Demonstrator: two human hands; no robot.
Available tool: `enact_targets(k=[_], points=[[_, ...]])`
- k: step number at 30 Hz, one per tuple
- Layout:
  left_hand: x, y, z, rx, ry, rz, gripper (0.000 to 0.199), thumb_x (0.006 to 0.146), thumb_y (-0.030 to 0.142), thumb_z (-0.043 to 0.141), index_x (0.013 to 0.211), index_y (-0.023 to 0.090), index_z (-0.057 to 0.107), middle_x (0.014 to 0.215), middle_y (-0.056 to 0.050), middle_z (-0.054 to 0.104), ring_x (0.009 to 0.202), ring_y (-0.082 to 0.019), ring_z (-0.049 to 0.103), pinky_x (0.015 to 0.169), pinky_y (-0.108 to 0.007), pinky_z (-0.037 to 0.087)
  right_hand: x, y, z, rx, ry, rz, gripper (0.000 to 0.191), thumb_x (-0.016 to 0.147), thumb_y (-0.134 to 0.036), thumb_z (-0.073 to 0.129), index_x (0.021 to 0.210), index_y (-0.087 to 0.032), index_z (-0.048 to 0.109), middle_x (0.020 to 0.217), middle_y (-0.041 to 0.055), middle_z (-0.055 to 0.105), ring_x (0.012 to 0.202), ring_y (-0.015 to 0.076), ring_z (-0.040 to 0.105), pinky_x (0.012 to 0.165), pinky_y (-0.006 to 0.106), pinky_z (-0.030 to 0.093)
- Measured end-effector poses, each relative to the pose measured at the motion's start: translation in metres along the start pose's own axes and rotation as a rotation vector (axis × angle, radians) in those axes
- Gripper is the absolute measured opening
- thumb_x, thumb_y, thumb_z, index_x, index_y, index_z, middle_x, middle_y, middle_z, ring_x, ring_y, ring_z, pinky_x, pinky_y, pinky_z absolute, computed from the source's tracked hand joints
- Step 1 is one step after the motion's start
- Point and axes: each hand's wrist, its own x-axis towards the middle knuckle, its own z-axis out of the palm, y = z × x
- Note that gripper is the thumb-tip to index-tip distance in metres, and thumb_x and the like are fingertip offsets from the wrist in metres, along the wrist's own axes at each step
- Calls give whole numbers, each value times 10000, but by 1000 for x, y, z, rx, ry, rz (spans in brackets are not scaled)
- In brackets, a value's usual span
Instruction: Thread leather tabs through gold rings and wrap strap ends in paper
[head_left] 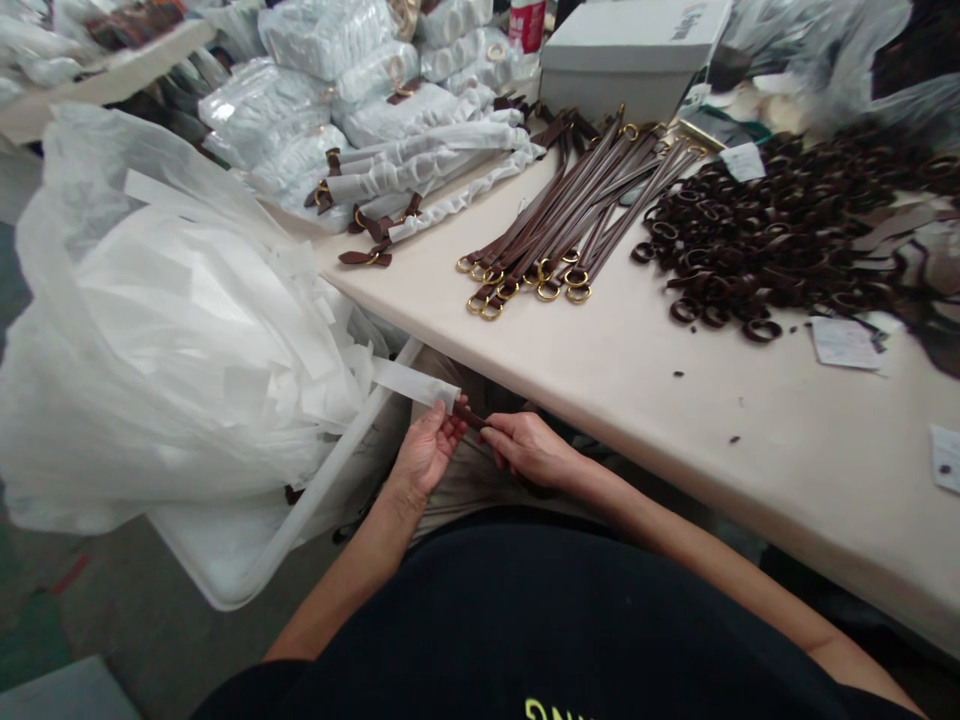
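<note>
Just off the table's front edge, both my hands work on one dark brown leather strap point(470, 415). My left hand point(429, 448) pinches a white paper strip point(411, 381) against the strap, where the paper bends round its end. The strip's other end reaches left to the pile of white strips. My right hand point(525, 447) is closed on the strap a little further right, knuckles up. The rest of this strap is mostly hidden under my right hand. Brown straps with brass rings point(536, 230) lie in a bundle on the table, and several paper-wrapped straps point(442, 170) lie left of them.
A clear plastic bag of white paper strips point(187, 330) sits on a white tray point(277, 560) at my left. On the table point(637, 400), a heap of brown leather loops point(765, 230) covers the right. Behind stand a white box point(622, 60) and plastic-wrapped packs point(322, 50).
</note>
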Motion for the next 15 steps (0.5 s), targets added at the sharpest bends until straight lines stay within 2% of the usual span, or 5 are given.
enact_targets(k=[4,6,9,12,15], points=[[2,2,-2,25,41,11,41,837,95,725,819,103,689,756,-12,707,612,-73,633,573,-158,502,6,-3,2,-12,-8,-49,310,1005,-296,421,779,-146,572,620,11,591,497,100,518,490,214,350],[2,7,-3,20,39,-2,110,790,73,762,761,110,662,655,23,644,538,-55,582,526,-144,477,3,-1,1,10,-6,-92,262,1012,-286,397,1026,-134,610,719,26,641,535,115,566,524,221,393],[-1,12,-1,6,19,-34,167,739,45,786,745,127,640,614,53,579,505,-38,541,494,-123,451,-9,5,-4,-22,72,-118,380,994,-265,419,1350,-153,491,804,32,666,579,134,591,573,240,434],[-8,8,9,1,-28,-108,187,731,46,776,699,127,611,608,48,553,503,-29,522,491,-113,440,-26,10,-13,-98,136,-109,447,963,-240,438,1402,-160,460,808,35,667,588,147,582,577,251,435],[-20,-11,24,25,-118,-225,171,687,43,791,730,114,641,623,34,561,508,-37,516,500,-127,453,-39,10,-20,-142,155,-113,458,954,-256,430,1398,-156,470,784,36,662,600,164,582,592,268,446]])
